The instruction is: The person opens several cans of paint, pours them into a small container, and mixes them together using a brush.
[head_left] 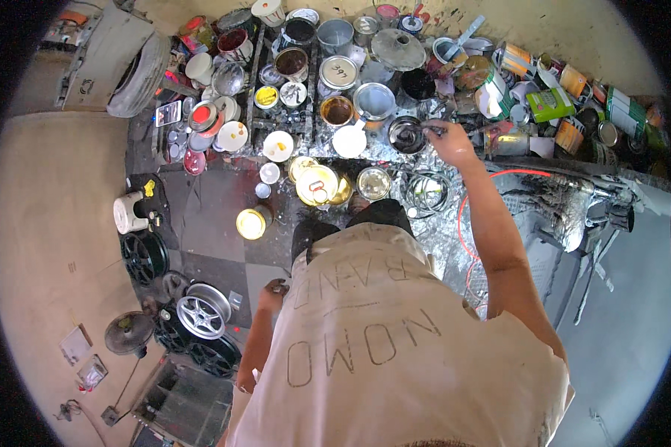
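My right hand (452, 143) reaches out to the bench, at the right rim of an open can with dark, glossy contents (405, 136). Its fingers are closed together at the rim; whatever they pinch is too small to make out. Beside that can stand a tin with grey-blue paint (374, 102) and a white round lid or cup (349, 141). Down by my left side hangs my left hand (273, 293), fingers curled and dark-stained, away from the bench. Nothing shows in it.
Paint cans crowd the bench, including a brown-filled one (337, 110). Near my feet stand a yellow-topped can (252, 223) and a clear-lidded tin (373, 183). A red hose (461, 223) curves at right. Wheel rims (201, 316) and a grey crate (185, 402) lie left.
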`<state>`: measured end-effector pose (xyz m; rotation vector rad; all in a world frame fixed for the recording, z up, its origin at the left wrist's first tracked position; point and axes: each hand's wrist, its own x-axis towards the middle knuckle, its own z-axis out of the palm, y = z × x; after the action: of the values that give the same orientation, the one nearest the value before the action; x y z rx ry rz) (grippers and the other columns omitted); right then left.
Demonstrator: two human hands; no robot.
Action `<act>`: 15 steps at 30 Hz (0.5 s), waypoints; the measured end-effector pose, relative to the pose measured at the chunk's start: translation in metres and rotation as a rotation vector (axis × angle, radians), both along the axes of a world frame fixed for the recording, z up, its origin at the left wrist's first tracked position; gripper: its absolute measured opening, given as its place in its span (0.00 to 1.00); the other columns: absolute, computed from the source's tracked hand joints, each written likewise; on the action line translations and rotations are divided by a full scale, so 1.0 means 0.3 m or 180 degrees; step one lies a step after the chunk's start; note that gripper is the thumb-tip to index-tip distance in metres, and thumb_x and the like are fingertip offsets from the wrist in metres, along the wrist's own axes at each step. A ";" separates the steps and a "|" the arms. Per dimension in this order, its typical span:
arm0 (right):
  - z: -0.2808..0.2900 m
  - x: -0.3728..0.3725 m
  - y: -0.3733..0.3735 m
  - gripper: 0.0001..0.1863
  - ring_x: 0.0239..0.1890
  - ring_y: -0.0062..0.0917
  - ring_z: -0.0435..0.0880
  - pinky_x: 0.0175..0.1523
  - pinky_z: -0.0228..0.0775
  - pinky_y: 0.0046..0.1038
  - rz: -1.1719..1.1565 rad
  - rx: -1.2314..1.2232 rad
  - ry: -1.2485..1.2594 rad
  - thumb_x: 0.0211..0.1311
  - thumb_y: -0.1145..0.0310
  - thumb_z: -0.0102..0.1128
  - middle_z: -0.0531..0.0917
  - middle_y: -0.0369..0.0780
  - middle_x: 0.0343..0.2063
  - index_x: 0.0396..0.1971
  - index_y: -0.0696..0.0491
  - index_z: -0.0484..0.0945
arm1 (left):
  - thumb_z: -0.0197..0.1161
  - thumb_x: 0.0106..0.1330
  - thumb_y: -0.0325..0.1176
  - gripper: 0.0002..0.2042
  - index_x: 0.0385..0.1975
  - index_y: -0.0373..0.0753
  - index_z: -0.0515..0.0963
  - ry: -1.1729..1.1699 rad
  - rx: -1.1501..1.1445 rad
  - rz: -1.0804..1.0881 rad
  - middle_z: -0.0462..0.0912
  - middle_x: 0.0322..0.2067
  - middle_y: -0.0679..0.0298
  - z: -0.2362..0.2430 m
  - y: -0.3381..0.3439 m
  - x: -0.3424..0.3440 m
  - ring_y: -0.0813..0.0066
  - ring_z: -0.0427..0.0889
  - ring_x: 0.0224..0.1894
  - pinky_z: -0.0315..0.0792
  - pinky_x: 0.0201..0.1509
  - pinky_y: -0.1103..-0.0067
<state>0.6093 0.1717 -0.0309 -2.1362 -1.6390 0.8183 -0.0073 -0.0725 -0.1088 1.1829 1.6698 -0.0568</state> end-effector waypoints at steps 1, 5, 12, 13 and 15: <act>0.007 0.003 0.005 0.14 0.45 0.44 0.83 0.55 0.76 0.39 0.0072 -0.0205 0.0009 0.64 0.58 0.64 0.86 0.52 0.41 0.46 0.46 0.87 | 0.67 0.65 0.38 0.15 0.48 0.40 0.84 0.0107 0.0053 -0.0105 0.89 0.41 0.54 0.017 -0.012 -0.009 0.60 0.88 0.45 0.77 0.51 0.71; 0.025 -0.010 0.028 0.16 0.38 0.33 0.87 0.50 0.77 0.32 0.0173 -0.0661 -0.0481 0.65 0.56 0.65 0.88 0.48 0.39 0.47 0.48 0.87 | 0.68 0.64 0.37 0.12 0.43 0.40 0.86 0.0486 -0.0240 0.0031 0.89 0.39 0.56 0.065 -0.003 -0.012 0.62 0.88 0.44 0.77 0.50 0.72; 0.053 -0.025 0.025 0.23 0.44 0.48 0.86 0.55 0.77 0.43 0.0467 -0.0620 -0.0509 0.64 0.45 0.60 0.87 0.52 0.41 0.46 0.48 0.86 | 0.67 0.64 0.37 0.12 0.38 0.34 0.85 0.0411 0.0305 -0.0293 0.88 0.37 0.48 -0.020 0.088 -0.008 0.54 0.87 0.38 0.78 0.45 0.68; 0.049 -0.035 0.028 0.21 0.45 0.48 0.86 0.55 0.77 0.45 0.0267 -0.0740 -0.0851 0.65 0.47 0.57 0.87 0.51 0.41 0.45 0.48 0.86 | 0.66 0.65 0.38 0.12 0.37 0.34 0.85 -0.0050 0.0606 -0.0466 0.88 0.36 0.49 -0.057 0.098 0.012 0.57 0.86 0.35 0.77 0.43 0.69; 0.052 -0.033 0.012 0.20 0.47 0.48 0.86 0.58 0.75 0.46 0.0152 -0.0336 -0.0352 0.65 0.48 0.58 0.87 0.52 0.41 0.44 0.47 0.87 | 0.66 0.66 0.39 0.13 0.36 0.33 0.84 -0.0623 0.0862 -0.0518 0.88 0.33 0.50 -0.126 0.112 0.055 0.60 0.83 0.31 0.76 0.41 0.69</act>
<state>0.5993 0.1753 -0.0151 -2.2590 -1.7436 0.8316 0.0091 -0.0388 -0.1467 1.4772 1.4376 0.1838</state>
